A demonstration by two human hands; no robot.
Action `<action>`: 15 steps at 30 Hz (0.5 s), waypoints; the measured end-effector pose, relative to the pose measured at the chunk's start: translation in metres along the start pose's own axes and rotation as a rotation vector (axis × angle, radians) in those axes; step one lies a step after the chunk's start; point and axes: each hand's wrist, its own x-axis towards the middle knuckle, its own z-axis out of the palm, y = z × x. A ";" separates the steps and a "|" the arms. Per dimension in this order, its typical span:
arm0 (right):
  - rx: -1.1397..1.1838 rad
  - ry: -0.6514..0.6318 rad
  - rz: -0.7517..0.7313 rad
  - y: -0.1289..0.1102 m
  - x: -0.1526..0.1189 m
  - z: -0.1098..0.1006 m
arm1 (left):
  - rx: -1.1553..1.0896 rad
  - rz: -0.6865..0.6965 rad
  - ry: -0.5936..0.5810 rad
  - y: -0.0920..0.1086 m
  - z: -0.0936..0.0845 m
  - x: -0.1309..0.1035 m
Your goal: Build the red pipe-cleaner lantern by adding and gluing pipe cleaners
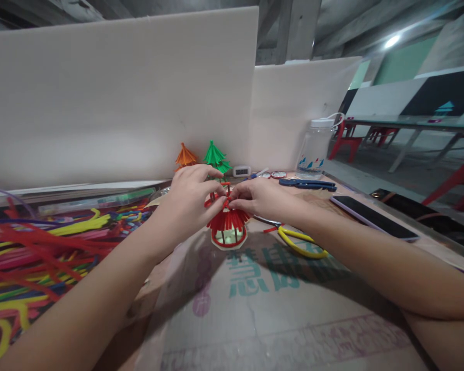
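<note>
Well, 2 hands [191, 191] [266, 198] on the red model [228, 221] (scissors [283, 238] near its edge).

My left forearm [108, 286] and right forearm [371, 260] converge, bare. My left hand [193, 195] and right hand [262, 197] nearly meet, fingertips [218, 204] bent into pinches.

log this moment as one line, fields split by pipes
left hand: at upper part of red model | right hand: at same part | exact grip: unclear | behind: orange model, green model | right: yellow-handled scissors, phone
</note>
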 end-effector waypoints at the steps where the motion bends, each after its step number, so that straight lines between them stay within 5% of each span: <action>1: -0.001 -0.004 0.001 0.000 0.000 0.000 | -0.007 -0.005 -0.003 0.000 -0.001 0.000; 10: -0.010 0.033 -0.028 0.006 -0.002 -0.023 | -0.275 -0.091 -0.220 -0.033 -0.011 -0.006; 15: 0.086 0.168 -0.151 0.015 -0.001 -0.022 | -0.431 -0.223 -0.296 -0.032 -0.012 -0.004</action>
